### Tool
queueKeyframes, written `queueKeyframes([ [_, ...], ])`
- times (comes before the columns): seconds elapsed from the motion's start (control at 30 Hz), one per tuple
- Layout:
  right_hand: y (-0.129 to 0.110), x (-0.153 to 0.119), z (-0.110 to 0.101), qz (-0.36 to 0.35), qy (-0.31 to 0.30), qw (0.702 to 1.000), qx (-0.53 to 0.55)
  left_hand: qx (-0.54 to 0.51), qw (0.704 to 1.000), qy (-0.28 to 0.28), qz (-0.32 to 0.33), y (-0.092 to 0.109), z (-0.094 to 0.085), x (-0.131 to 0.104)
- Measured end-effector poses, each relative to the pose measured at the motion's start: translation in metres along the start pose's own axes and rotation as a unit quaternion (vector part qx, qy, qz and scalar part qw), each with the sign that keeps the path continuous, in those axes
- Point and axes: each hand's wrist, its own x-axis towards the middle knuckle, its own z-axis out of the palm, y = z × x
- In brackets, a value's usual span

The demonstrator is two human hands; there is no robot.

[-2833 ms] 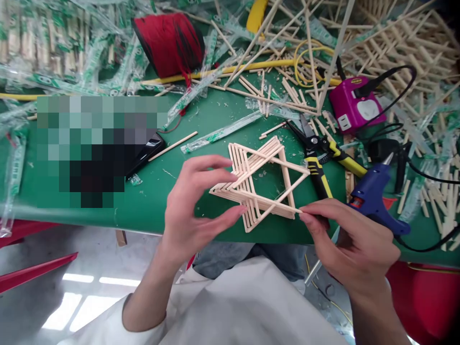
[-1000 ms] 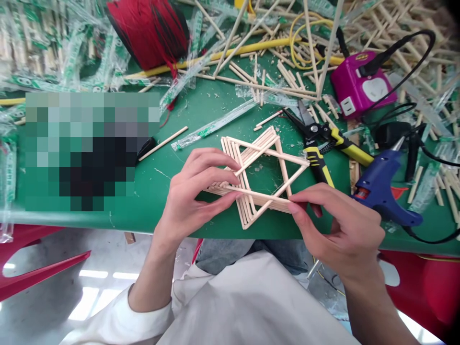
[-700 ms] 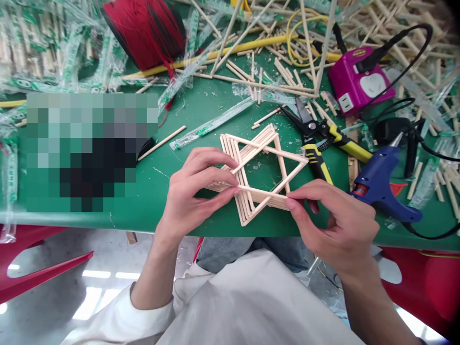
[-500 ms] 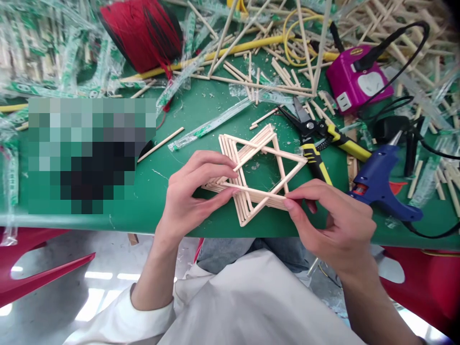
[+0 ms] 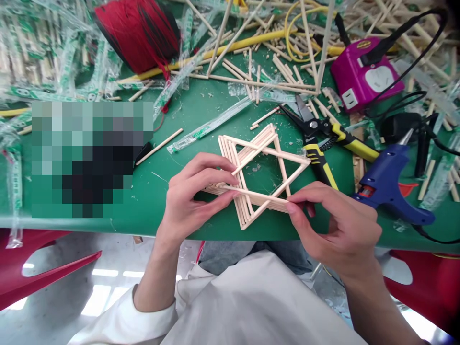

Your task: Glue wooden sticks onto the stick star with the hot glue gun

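A six-pointed star frame [image 5: 283, 165] of stacked wooden sticks lies on the green table near its front edge. On its left side my left hand [image 5: 196, 196] is closed, thumb and fingers pinching a wooden stick [image 5: 260, 194] at the star's lower edge. My right hand [image 5: 332, 223] pinches the other end of that stick between thumb and forefinger, at the star's lower right corner. The stick lies along the stacked sticks there; whether it touches them all the way I cannot tell. My left fingers hide the star's left corner.
Yellow-and-black pruning shears [image 5: 318, 139] and a blue glue gun [image 5: 390, 179] lie to the right, before a purple power adapter [image 5: 366, 76]. A red string spool [image 5: 138, 33] stands at the back left. Loose sticks, plastic wrappers [image 5: 212, 124] and a yellow cable [image 5: 244, 43] litter the table [image 5: 187, 110].
The view has shifted slightly, so items at the right appear further right. Both hands keep their pinch on the stick, with hardly any movement.
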Motion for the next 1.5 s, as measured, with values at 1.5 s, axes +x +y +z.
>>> queueKeyframes([
  [1.5, -0.0014, -0.0057, 0.0003, 0.036, 0.001, 0.999, 0.014, -0.023, 0.999, 0.012, -0.018, -0.0036, 0.0001, -0.0039],
])
